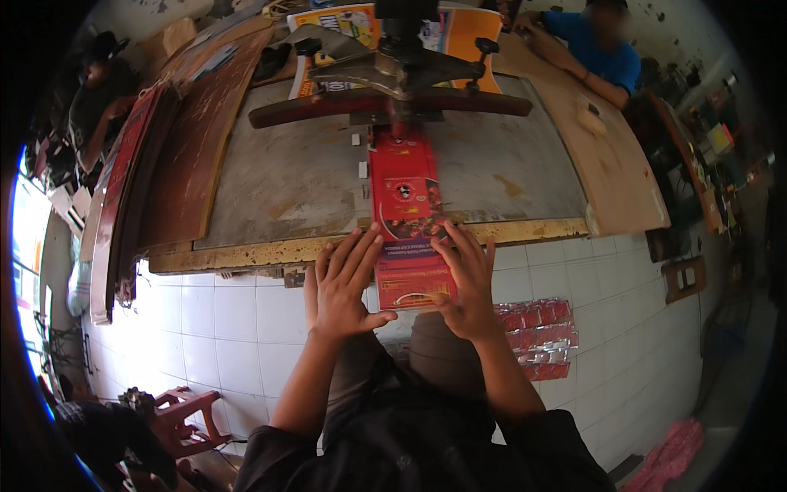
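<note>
A long red printed packaging sheet or stack [407,209] lies lengthwise on the grey metal worktop. Its near end juts past the table's front edge toward my lap, while the far end passes under the press. My left hand [348,283] rests along its left edge with fingers stretched out and thumb apart. Along the right edge lies my right hand [466,283], fingers spread, the thumb close to the near corner. Above the far end stands a dark metal press [399,78] with a wide crossbar and black knobs. Whether the red piece is one sheet or several cannot be made out.
Two small white blocks [363,170] sit left of the red strip. Brown boards [184,176] lean at the left. Colourful printed sheets [471,45] lie behind the press. A person in blue [594,53] sits far right. Red packets [537,336] lie on the tiled floor.
</note>
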A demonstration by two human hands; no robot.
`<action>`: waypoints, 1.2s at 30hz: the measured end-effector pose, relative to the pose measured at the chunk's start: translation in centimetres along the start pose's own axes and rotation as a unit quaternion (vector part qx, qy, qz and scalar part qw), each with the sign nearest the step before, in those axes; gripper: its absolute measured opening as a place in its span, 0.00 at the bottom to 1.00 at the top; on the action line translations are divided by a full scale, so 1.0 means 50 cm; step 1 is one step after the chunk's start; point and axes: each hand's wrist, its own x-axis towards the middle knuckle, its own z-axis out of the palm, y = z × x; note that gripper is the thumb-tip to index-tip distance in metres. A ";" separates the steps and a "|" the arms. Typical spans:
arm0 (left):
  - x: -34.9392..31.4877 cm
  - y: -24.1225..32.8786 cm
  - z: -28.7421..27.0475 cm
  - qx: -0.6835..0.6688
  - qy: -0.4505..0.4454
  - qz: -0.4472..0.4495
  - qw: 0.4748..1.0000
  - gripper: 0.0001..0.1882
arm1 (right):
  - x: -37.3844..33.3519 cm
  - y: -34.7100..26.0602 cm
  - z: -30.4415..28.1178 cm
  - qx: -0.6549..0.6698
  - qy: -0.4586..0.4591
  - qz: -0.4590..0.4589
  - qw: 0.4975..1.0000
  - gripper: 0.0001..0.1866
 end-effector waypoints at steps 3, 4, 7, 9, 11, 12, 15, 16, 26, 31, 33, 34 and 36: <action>0.002 0.005 -0.003 0.009 -0.006 -0.010 1.000 0.60 | 0.001 0.005 0.001 -0.002 0.005 -0.005 1.000 0.43; 0.000 0.003 0.000 0.016 -0.007 -0.010 1.000 0.61 | 0.000 0.006 0.001 -0.004 0.007 -0.009 1.000 0.43; -0.003 0.001 0.006 0.024 0.005 -0.003 1.000 0.61 | -0.002 0.006 0.003 -0.009 0.018 -0.012 1.000 0.42; -0.001 0.001 0.005 0.022 0.001 -0.003 1.000 0.62 | -0.002 0.006 0.001 -0.011 0.019 -0.010 1.000 0.42; 0.001 0.003 0.005 0.022 0.001 -0.004 1.000 0.62 | -0.002 0.007 0.001 -0.009 0.020 -0.010 1.000 0.42; 0.002 0.006 0.007 0.020 0.003 -0.005 1.000 0.62 | -0.003 0.008 0.000 -0.009 0.020 -0.009 1.000 0.42; 0.005 0.010 0.010 0.020 0.009 -0.008 1.000 0.62 | -0.005 0.011 0.003 -0.010 0.024 -0.010 1.000 0.41; 0.005 0.011 0.011 0.021 0.012 -0.010 1.000 0.63 | -0.006 0.012 0.004 -0.010 0.024 -0.011 1.000 0.41; 0.004 0.010 0.016 0.024 0.008 -0.012 1.000 0.63 | -0.007 0.015 0.002 -0.001 0.022 -0.004 1.000 0.42; 0.001 0.006 0.019 0.023 0.009 -0.012 1.000 0.63 | -0.008 0.015 0.007 0.008 0.021 0.002 1.000 0.43; 0.001 0.008 0.016 0.023 0.008 -0.012 1.000 0.62 | -0.007 0.014 0.005 -0.003 0.017 -0.002 1.000 0.43; 0.002 0.009 0.015 0.023 0.008 -0.013 1.000 0.62 | -0.006 0.014 0.003 -0.008 0.016 -0.004 1.000 0.43; 0.003 0.010 0.016 0.019 0.007 -0.013 1.000 0.63 | -0.007 0.014 0.001 -0.008 0.013 0.000 1.000 0.43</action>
